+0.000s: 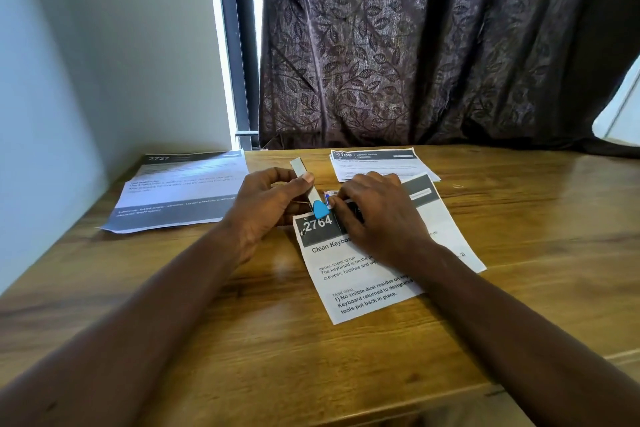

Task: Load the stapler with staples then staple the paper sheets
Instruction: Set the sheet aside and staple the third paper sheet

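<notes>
My left hand [268,199] grips a small stapler [304,180] with a silver metal top and a blue plastic end [320,209], held tilted above the table. My right hand [374,215] rests on the printed sheet marked 2764 [360,282], its fingertips pinched on a small red, white and blue staple box [328,198] right beside the stapler's blue end. Whether staples are in the stapler is hidden by my fingers.
A sheet marked 2727 [180,189] lies at the left by the wall. Another sheet, marked 3108 [375,163], lies at the back under the dark curtain [433,45]. Everything sits on a wooden table [242,340].
</notes>
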Tool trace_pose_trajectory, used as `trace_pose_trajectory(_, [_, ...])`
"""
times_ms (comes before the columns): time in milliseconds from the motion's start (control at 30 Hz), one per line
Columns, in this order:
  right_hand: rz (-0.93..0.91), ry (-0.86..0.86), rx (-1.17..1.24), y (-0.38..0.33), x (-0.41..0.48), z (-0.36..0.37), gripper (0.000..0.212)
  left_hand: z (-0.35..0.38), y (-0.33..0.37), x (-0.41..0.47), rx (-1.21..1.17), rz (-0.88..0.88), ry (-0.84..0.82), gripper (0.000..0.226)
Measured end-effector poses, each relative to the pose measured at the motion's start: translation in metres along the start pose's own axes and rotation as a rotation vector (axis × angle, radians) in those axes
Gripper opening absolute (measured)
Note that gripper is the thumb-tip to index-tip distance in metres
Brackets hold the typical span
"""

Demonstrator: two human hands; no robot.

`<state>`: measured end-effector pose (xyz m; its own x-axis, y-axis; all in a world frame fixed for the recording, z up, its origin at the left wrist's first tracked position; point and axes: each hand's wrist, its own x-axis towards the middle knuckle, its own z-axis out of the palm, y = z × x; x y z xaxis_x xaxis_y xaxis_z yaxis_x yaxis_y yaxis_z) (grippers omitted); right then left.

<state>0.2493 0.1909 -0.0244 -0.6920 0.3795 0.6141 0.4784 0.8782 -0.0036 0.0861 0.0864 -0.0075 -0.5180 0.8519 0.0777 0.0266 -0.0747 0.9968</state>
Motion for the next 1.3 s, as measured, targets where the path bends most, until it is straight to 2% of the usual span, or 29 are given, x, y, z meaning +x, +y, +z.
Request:
trace_pose_trajectory(433, [-0.004, -0.024, 0.070, -0.004, -0.002, 0.000, 0.027, 0.000, -0.001, 0.003, 0.072, -0.027, -0.087, 0.036])
trace_pose_trajectory(667, [-0.019, -0.029, 0.270, 0.000, -0.004, -0.001, 0.050, 0.003, -0.003, 0.008, 0.111, -0.015, -0.094, 0.033])
trace_pose_trajectory(1000, [-0.005, -0.134, 0.443, 0.002, -0.003, 0.004, 0.039, 0.009, -0.007, 0.009, 0.172, 0.024, -0.083, 0.028])
trace_pose_trajectory(1167, [-0.002, -0.125, 0.484, 0.004, -0.001, 0.011, 0.046, 0.008, -0.007, 0.009, 0.176, 0.025, -0.084, 0.029])
trace_pose_trajectory(1300, [0.008, -0.114, 0.599, 0.006, -0.002, 0.011, 0.040, 0.009, -0.005, 0.005, 0.109, 0.029, -0.069, 0.030])
